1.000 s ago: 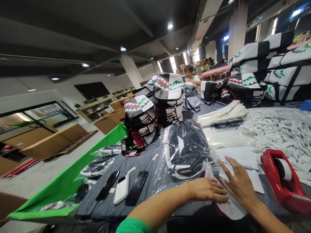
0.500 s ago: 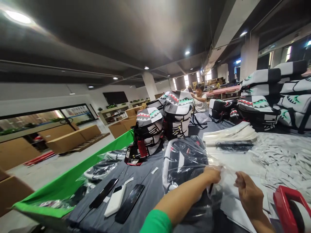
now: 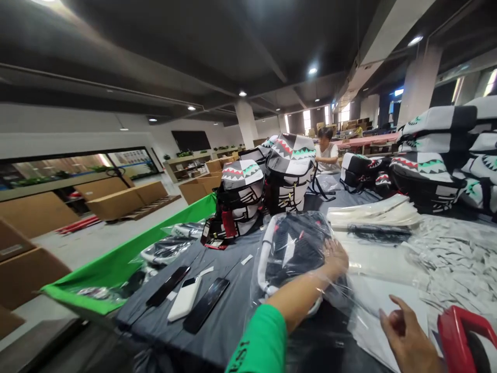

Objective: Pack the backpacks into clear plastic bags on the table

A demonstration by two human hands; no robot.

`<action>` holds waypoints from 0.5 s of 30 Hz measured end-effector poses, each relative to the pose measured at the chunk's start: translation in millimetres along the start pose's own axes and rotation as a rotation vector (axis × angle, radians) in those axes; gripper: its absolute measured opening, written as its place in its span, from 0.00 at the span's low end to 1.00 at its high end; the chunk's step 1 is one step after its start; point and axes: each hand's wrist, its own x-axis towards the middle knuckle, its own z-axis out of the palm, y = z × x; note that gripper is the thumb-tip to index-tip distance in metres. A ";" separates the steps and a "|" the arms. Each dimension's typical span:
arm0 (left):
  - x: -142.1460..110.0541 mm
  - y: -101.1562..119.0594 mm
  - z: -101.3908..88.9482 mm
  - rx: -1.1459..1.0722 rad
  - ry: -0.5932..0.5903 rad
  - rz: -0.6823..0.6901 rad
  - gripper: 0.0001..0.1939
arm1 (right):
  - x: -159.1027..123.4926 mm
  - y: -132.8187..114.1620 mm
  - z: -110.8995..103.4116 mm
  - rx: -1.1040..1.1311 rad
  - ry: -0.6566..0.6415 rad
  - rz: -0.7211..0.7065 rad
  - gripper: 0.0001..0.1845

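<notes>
A black backpack sealed in a clear plastic bag (image 3: 291,248) lies on the grey table (image 3: 233,290) in front of me. My left hand (image 3: 336,256) rests flat on the bag's right side, fingers stretched out, green sleeve at the elbow. My right hand (image 3: 406,336) hovers low at the right with fingers loosely apart and nothing in it, above white sheets (image 3: 388,300) and just left of a red tape dispenser (image 3: 462,336).
Two shark-mouth backpacks (image 3: 238,202) (image 3: 289,173) stand behind the bag. Two dark phones (image 3: 205,311) (image 3: 167,285) and a white power bank (image 3: 184,305) lie at the left. A green bin (image 3: 116,269) borders the table. White packets (image 3: 454,254) are heaped at the right. A person (image 3: 326,153) works beyond.
Both hands let go of the bag's open end. My left hand moved up onto the bagged backpack; my right hand dropped back toward me. The view tilted up and left.
</notes>
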 end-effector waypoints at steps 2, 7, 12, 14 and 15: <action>-33.3 0.4 1.2 0.002 -0.005 0.064 0.39 | -4.0 -3.5 3.0 -0.032 -0.046 0.018 0.32; -108.0 -4.7 13.0 0.054 -0.007 0.376 0.42 | -23.8 -9.3 8.3 -0.016 -0.045 0.011 0.27; -101.2 -22.0 33.5 0.186 0.131 0.586 0.30 | -31.9 -10.0 8.1 -0.009 -0.104 -0.021 0.23; -74.7 -19.3 35.3 0.226 0.135 0.542 0.29 | -35.8 -13.7 13.2 -0.032 -0.079 -0.018 0.23; -58.5 -15.2 33.9 0.246 0.114 0.465 0.28 | -37.9 -16.0 16.2 -0.050 -0.057 -0.004 0.23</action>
